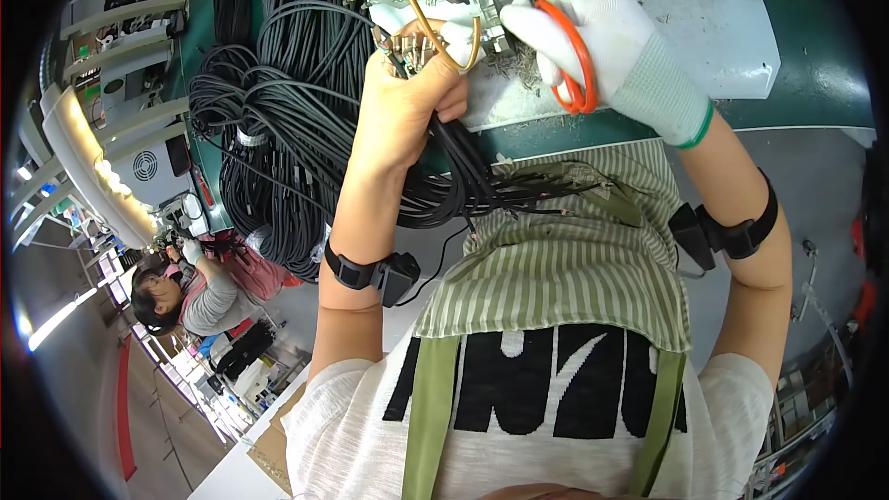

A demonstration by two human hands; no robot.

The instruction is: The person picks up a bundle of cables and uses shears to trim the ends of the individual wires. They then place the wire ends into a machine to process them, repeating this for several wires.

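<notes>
My bare left hand (394, 106) is closed around a bundle of black cables (458, 153), whose stripped, metal-tipped ends poke out above the fist. Something white covers the fingertip nearest the machine. The lower part of the bundle trails down across my striped apron (556, 278). Orange-handled scissors (585, 65) are in my right hand (611, 32), which wears a white knit glove; the dark blades point up and away. The right fingertips are beside the metal tooling (491, 23) of a bench machine, close to the cable ends. Whether they touch it I cannot tell.
Thick coils of black cable (278, 83) cover the left of the green table (815, 97). A white sheet (722, 28) strewn with metal scraps lies under the machine. A curved brass-coloured tube (421, 14) arcs over my left hand. Another person (213, 292) works at the far left.
</notes>
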